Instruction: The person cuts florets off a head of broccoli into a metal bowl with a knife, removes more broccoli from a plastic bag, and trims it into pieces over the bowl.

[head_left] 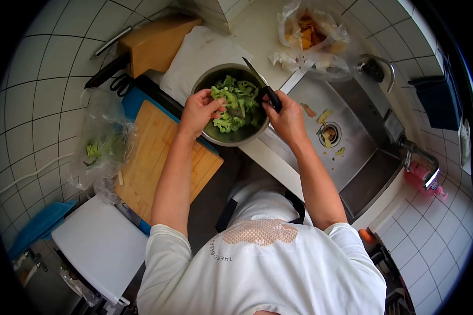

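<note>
A round metal bowl (201, 79) holds cut pieces of a leafy green vegetable (239, 101). My left hand (199, 111) is over the bowl's left side, its fingers closed on one of the green pieces. At the right rim, my right hand (287, 116) grips a kitchen knife (270, 98) by its black handle. The blade points up and left, across the bowl's far right edge. Part of the handle is hidden by the fingers.
Left of the bowl lies a wooden cutting board (165, 152), beside a plastic bag (102, 142) with greens in it. The sink (360, 142) on the right has peelings around its drain. A bag of orange scraps (310, 37) stands behind; a knife block (160, 44) is back left.
</note>
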The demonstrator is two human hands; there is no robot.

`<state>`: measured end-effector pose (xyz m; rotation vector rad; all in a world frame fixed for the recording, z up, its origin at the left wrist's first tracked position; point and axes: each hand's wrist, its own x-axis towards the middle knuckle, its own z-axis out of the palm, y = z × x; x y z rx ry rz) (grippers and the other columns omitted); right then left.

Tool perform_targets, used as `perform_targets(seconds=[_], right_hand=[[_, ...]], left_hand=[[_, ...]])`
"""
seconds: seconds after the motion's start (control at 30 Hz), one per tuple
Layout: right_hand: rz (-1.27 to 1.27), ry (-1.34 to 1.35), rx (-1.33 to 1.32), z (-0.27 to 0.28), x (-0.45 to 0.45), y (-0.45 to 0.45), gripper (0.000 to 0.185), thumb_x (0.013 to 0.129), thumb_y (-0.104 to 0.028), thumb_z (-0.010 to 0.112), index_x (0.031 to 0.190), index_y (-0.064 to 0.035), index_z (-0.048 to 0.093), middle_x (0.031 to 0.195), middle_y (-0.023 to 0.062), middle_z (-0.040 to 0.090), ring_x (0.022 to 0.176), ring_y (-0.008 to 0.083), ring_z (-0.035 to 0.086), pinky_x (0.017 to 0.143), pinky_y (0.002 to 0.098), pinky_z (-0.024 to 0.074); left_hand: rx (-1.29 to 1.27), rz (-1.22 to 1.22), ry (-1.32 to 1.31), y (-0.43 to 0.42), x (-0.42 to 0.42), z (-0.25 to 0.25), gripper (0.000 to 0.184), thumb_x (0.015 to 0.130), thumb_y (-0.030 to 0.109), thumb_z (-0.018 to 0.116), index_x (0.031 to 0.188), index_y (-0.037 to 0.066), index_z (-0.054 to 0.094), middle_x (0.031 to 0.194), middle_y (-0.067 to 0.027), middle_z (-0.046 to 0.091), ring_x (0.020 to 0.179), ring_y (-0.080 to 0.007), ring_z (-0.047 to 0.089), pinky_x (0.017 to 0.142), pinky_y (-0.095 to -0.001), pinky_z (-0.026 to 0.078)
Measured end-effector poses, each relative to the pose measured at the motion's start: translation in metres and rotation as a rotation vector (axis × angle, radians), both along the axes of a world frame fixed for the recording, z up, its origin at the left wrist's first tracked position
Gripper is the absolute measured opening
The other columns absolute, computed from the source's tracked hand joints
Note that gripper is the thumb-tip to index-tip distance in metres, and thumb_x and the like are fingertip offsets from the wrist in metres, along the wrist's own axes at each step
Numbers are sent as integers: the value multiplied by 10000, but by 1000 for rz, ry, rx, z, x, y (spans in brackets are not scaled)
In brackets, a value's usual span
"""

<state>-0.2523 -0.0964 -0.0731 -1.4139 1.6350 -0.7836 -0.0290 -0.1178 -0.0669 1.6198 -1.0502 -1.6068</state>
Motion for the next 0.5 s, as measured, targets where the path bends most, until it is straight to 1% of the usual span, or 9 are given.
perform_targets(seconds=[0.03,0.07,0.13,0.27,0.33,0.37,0.43,0.47,0.5], right_hand=[[1,0,-1,0,0,0,158,779,-166,641,918,-93,625,737,154,636,712,349,621,632,398,478],[6,3,1,0,0,0,161,778,-165,642,919,-89,625,743,154,639,716,349,622,634,396,479],[12,5,2,0,-1,-1,165,778,-164,644,921,-85,624,749,153,642,721,350,623,637,394,480],[33,-23,20,2,-2,-1,179,776,-157,650,931,-71,620,760,154,645,721,346,623,640,389,482],[37,-34,30,4,-3,-1,184,776,-152,652,934,-66,618,762,154,645,721,343,624,640,387,482],[36,-42,26,4,-3,-2,185,776,-150,653,937,-65,618,764,153,646,720,340,626,638,385,482],[35,-51,23,4,-2,-1,186,777,-147,653,940,-65,617,767,152,647,720,337,627,637,383,482],[37,-45,28,4,-2,-1,185,779,-145,653,940,-64,616,771,150,650,723,335,629,636,382,482],[38,-38,32,4,-1,-1,183,780,-143,653,940,-64,616,776,147,652,725,334,630,635,380,482]], left_hand=[[51,19,96,0,-1,0,220,865,125,624,1040,1,581,881,-49,660,731,-107,627,592,-206,496],[50,20,95,1,-1,-1,220,865,125,624,1040,1,581,881,-49,660,731,-107,627,592,-206,496],[119,-21,216,3,-1,-5,268,883,170,615,1103,25,567,921,-50,648,789,-92,618,651,-201,514],[127,-22,293,4,0,-7,252,898,192,597,1096,37,576,914,-41,647,799,-88,613,660,-204,512],[11,22,69,3,1,-7,275,837,149,666,1066,21,583,927,-84,656,756,-139,628,625,-249,511],[12,22,68,3,1,-8,275,837,149,666,1066,21,583,927,-84,656,756,-139,628,625,-249,511],[-338,23,-527,6,-1,-9,375,752,100,720,1086,20,571,973,-114,619,821,-222,626,685,-328,518],[-338,23,-529,9,-3,-9,375,752,100,720,1086,20,571,973,-114,619,821,-222,626,685,-328,518],[-446,-98,-715,14,-9,-5,417,715,76,729,1094,22,565,998,-122,588,870,-258,607,728,-357,508]])
